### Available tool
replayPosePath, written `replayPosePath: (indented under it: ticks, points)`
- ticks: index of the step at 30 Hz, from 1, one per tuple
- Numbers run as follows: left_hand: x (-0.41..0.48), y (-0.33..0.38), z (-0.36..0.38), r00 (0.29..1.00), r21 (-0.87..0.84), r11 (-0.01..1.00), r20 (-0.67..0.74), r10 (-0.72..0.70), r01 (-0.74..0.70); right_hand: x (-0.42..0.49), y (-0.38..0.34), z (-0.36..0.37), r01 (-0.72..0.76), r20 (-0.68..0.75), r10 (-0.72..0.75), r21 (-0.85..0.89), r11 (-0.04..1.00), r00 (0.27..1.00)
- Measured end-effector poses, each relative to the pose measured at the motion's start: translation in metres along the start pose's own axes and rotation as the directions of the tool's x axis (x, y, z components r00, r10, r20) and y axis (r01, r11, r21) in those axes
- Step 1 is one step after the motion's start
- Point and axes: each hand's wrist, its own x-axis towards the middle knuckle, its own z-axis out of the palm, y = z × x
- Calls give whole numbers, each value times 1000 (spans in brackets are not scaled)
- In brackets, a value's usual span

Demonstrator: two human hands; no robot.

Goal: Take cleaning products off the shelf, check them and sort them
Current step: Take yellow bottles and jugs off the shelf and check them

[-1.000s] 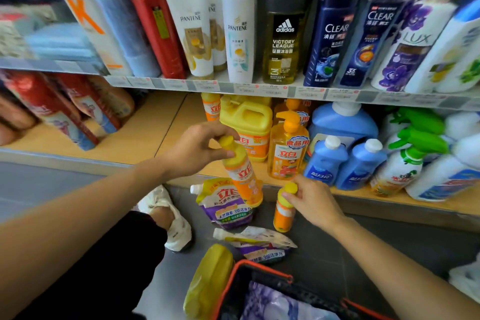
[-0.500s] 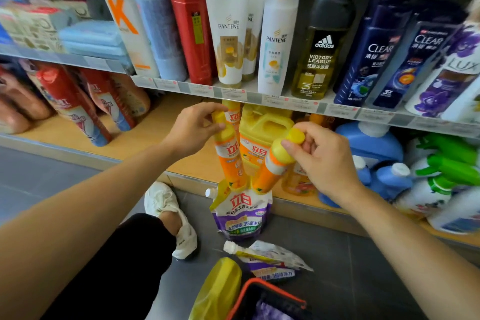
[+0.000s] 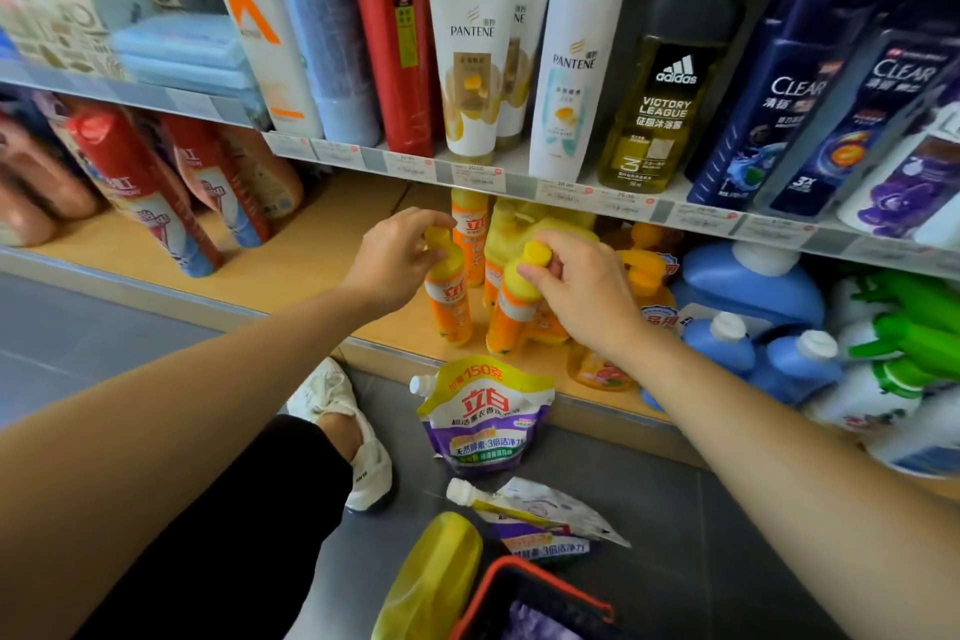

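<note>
My left hand (image 3: 392,257) grips the yellow cap of a small orange dish-soap bottle (image 3: 448,309) that stands on the wooden bottom shelf (image 3: 291,270). My right hand (image 3: 584,288) pinches the yellow cap of a second orange bottle (image 3: 506,320), which leans a little beside the first with its base on the shelf. Behind them stand a third orange bottle (image 3: 470,237) and a yellow jug (image 3: 522,224). On the grey floor below stand a purple-and-yellow refill pouch (image 3: 485,418) and a flattened pouch (image 3: 535,517).
Blue detergent bottles (image 3: 748,312) and green-trigger sprays (image 3: 904,322) fill the shelf's right side. Red bottles (image 3: 140,187) stand at left. Shampoo bottles (image 3: 475,42) line the upper shelf. A yellow bottle (image 3: 428,582) lies beside a red-rimmed basket (image 3: 514,592). My white shoe (image 3: 353,437) rests on the floor.
Both hands carried their orange bottles up from near the floor onto the bottom shelf, side by side. The view has tilted and moved closer to the shelf.
</note>
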Motion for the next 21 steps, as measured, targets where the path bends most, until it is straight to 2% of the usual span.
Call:
replayPosePath:
  ticks: [3,6,10,13,18,21]
  points:
    - [8,-6,9,1000,-21,1000,1,7,-7,-8,7,17,-64,37,64,-7,998,997]
    - [16,-8,18,1000,-132,991,25,-2,5,-12,9,25,-133,20,133,-23,991,991]
    - [11,-9,34,991,-329,938,-28,-129,113,-7,9,25,-149,55,150,-11,989,987]
    - [-6,-19,51,964,-300,928,-77,-253,220,-4,9,27,-139,70,139,0,990,988]
    - [-25,-36,85,933,-145,922,58,-355,359,-5,10,30,-173,13,173,33,984,985]
    - [-22,-41,99,915,-203,896,7,-403,396,-6,12,29,-141,-4,141,40,989,990]
